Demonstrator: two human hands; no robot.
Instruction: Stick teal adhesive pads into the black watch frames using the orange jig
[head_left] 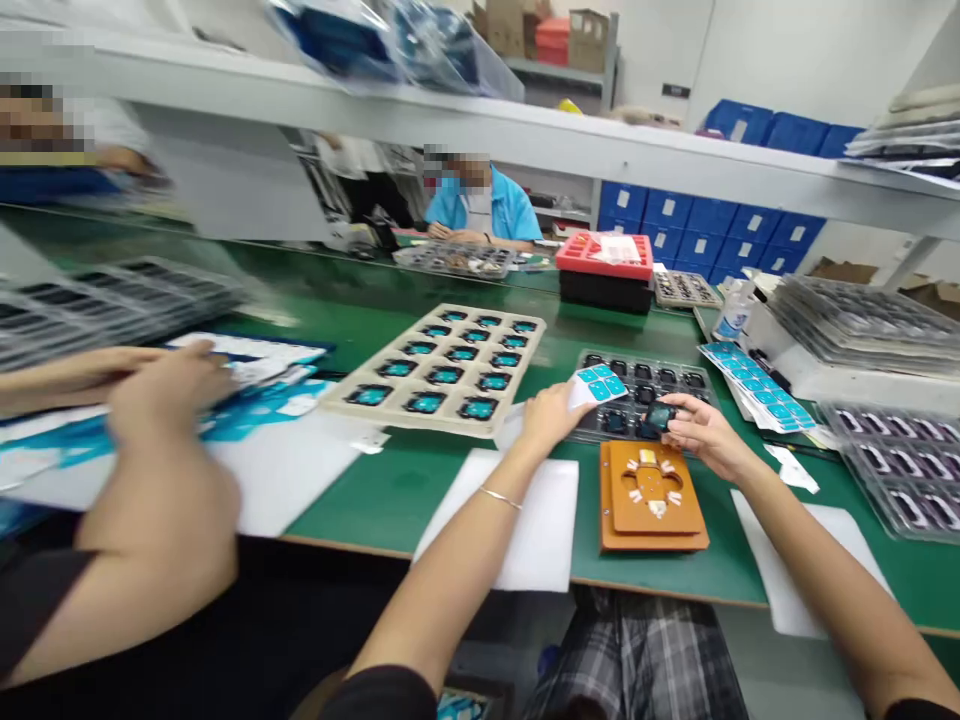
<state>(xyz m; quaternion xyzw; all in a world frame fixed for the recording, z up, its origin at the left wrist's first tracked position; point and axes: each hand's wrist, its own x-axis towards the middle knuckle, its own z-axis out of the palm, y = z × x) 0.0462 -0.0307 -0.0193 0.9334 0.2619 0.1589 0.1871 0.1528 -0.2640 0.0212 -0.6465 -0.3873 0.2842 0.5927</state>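
Note:
My left hand is closed on a small white sheet of blue stickers. Between the fingers of my right hand is a small black square part, held above the back edge of an orange fixture block. That block has a cross-shaped recess with small white pads around it. Just behind both hands lies a clear plastic tray of black parts. To the left sits a cream tray whose pockets hold black parts with blue faces.
A co-worker's arms work over blue-and-white sheets at the left. White foam sheets lie near the front edge. A red-and-black box, a bottle and stacked trays stand farther back, under a shelf.

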